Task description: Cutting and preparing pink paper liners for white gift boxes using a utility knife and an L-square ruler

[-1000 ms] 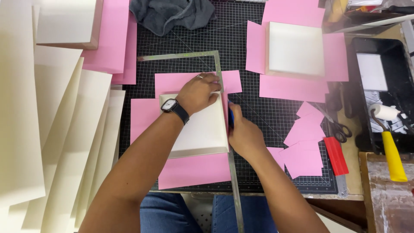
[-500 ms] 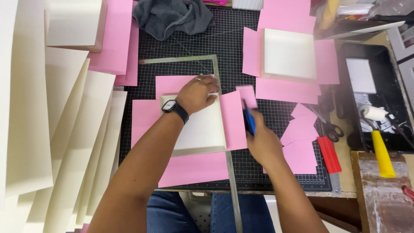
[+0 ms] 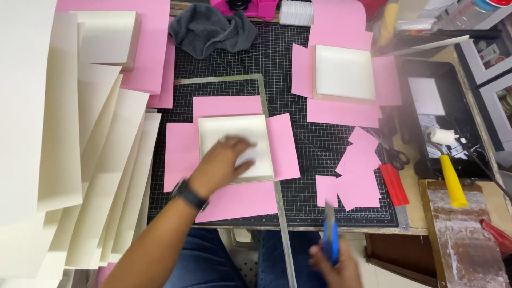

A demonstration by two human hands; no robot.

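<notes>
Blue-handled knife: long axis near vertical in view, grey blade pointing away from person toward cutting mat; blurred. Right hand closed round lower handle, at bottom edge, off mat; blade projects above fist. Cream box: square, shallow, centred on pink cross-shaped paper, beside steel square ruler. Left hand flat on box, fingers spread, grasping nothing; black watch on wrist.
</notes>
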